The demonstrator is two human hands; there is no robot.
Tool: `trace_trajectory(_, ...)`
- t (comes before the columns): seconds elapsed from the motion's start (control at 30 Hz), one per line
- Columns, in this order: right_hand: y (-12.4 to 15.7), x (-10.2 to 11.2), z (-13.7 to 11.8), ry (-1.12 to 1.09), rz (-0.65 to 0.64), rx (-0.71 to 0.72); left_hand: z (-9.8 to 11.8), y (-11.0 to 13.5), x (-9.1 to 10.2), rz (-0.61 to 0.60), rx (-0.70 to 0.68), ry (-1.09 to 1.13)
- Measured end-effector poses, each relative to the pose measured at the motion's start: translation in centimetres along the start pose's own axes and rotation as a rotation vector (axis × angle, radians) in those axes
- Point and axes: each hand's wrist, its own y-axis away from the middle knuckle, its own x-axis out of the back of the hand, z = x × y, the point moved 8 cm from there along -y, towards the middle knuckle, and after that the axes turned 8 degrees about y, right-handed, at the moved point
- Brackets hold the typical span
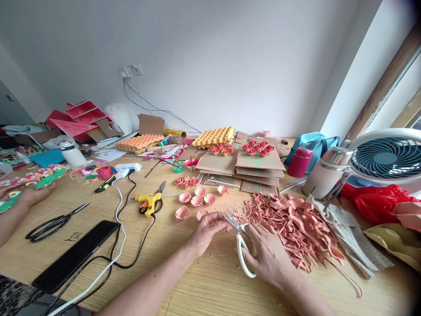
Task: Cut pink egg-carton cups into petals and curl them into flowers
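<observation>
In the head view, our left hand point(208, 230) pinches what seems a small pink piece point(229, 228) by the parted blades of the scissors point(238, 227), gripped in our right hand point(268, 252). Several pink cups point(196, 201) on the table point(184, 276) look trimmed; this piece seems unfinished.

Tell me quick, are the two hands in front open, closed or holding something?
Left hand: closed, fingertips pinched together, apparently on a small pink piece.
Right hand: closed around the white-handled scissors, which are open.
</observation>
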Motion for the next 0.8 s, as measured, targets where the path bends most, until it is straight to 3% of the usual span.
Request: trace_trajectory(0.8, -0.2, 1.4, -0.8, -0.044, 0.019, 0.041, 0.4, 0.2, -0.6, -0.047, -0.02, -0.05)
